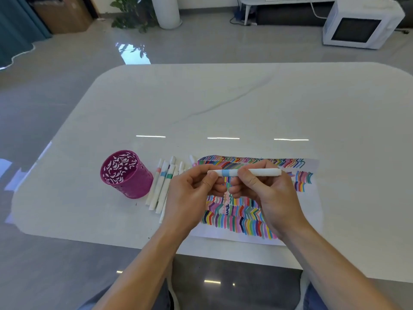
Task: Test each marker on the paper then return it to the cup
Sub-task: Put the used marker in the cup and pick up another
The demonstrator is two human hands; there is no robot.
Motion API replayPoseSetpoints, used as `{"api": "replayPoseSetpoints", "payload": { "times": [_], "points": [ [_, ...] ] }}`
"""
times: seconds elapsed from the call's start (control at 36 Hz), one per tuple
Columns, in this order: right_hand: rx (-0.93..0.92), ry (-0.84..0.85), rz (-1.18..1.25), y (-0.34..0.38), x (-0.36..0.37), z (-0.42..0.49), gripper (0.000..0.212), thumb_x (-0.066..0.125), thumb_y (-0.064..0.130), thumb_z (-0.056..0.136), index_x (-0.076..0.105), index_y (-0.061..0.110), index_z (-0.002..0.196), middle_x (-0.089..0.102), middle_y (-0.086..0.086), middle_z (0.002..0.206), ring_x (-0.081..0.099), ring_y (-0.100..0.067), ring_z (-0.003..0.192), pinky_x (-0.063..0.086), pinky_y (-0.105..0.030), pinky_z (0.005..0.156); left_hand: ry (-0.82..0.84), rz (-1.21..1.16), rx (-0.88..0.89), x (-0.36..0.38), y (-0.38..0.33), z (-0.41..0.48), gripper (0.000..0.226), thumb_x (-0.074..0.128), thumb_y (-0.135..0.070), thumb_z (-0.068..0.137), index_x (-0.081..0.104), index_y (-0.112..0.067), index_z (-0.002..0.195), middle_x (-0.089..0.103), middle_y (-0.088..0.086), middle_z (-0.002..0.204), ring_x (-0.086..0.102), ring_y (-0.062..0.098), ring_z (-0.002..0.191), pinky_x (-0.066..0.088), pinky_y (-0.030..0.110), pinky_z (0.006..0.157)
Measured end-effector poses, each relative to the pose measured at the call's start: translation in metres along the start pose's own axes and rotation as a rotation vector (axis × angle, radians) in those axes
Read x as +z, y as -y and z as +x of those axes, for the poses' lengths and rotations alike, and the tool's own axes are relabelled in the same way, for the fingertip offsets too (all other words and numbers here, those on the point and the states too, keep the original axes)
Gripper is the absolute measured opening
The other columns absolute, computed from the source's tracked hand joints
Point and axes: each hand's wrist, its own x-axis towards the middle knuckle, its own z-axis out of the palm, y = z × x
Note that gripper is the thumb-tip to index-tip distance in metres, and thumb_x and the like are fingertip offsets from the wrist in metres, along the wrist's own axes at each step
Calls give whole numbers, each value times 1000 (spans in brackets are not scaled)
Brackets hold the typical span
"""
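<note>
**Sam:** You are holding one marker (245, 172) flat in the air, just over the paper (312, 211). Both hands are gripping it.

**Mia:** Yes. Your left hand (190, 198) is pinching the left end, and its fingers (199, 173) are curling around it. Your right hand (270, 195) is gripping the long white part.

**Sam:** I think you are working on the cap. No tip is showing. I cannot tell if you are pulling the cap off or pushing it on.

**Mia:** The cup (126, 174) is standing on the tabletop (223, 104), off to your left. It is looking empty to me. The other markers (161, 186) are lying between the cup and the paper.

**Sam:** So I am guessing you are starting this one, not ending it.

**Mia:** Then you are needing a straight pull. Keep the right hand tight and slide the left hand away. Do not bend the marker.

**Sam:** After that you are looking for a bare spot. The paper is getting full of color lines, but the right edge is showing some white.

**Mia:** And if the cap is going on, push until it is sitting snug. Then you are reaching over the other markers to drop it in the cup.
</note>
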Motion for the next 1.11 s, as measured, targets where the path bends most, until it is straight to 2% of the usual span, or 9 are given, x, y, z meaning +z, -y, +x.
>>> {"api": "replayPoseSetpoints", "payload": {
  "times": [0.22,0.36,0.5,0.56,0.64,0.78,0.92,1.03,1.11],
  "points": [
    [73,-7,83,-5,3,-1,16,68,13,89,67,0,97,75,-26,84,75,-36,74,63,-35,67,16,48,-9,-4,2,2,16,59,-8,98,73,-10,107,75,8,80,74,19,74,59,25,70],
    [158,48,43,-3,1,4,11,71,12,89,73,4,96,76,-21,86,75,-32,76,63,-32,67,44,22,-42,-15,0,3,13,60,-10,98,69,-9,108,69,1,76,67,15,73,59,26,75],
    [149,59,-87,-5,2,4,18,73,20,86,73,9,100,76,-13,83,73,-28,72,62,-30,65,64,-411,-195,-27,-6,4,18,66,-11,86,69,-5,103,63,3,83,61,15,79,56,27,82],
    [108,22,-173,-9,3,3,21,72,22,89,69,13,107,76,-13,79,73,-28,67,61,-31,61,19,-512,-171,-33,-8,6,15,66,-12,85,68,-6,98,64,5,86,63,16,82,55,30,84],
    [78,-4,-239,-14,2,4,28,70,29,92,61,16,115,76,-14,77,72,-27,65,60,-32,60,-70,-521,-84,-46,-13,6,16,64,-15,86,67,-7,100,69,10,98,69,25,100,55,38,93],
    [81,0,-303,-20,2,6,25,67,29,96,59,19,117,75,-12,77,72,-26,66,59,-32,62,-307,-277,103,-69,-24,1,36,67,-24,85,67,-6,116,72,14,105,70,28,105,57,39,91],
    [95,48,-331,-27,8,7,20,67,24,98,59,20,115,76,-12,78,72,-30,70,59,-35,64,-513,49,365,-92,-31,-4,26,63,-28,96,68,-21,121,70,10,113,68,27,107,57,40,90],
    [86,61,-361,-32,11,4,28,66,21,98,53,21,124,75,-11,78,72,-30,69,60,-37,65,-602,159,470,-107,-35,-4,25,59,-24,101,66,-21,125,67,10,116,65,30,110,57,33,88],
    [88,47,-353,-34,12,3,36,65,18,99,47,21,130,75,-11,78,72,-30,68,60,-37,65,-636,251,509,-114,-35,-3,25,59,-19,101,65,-22,125,68,4,113,67,21,107,55,29,89]
  ]
}}
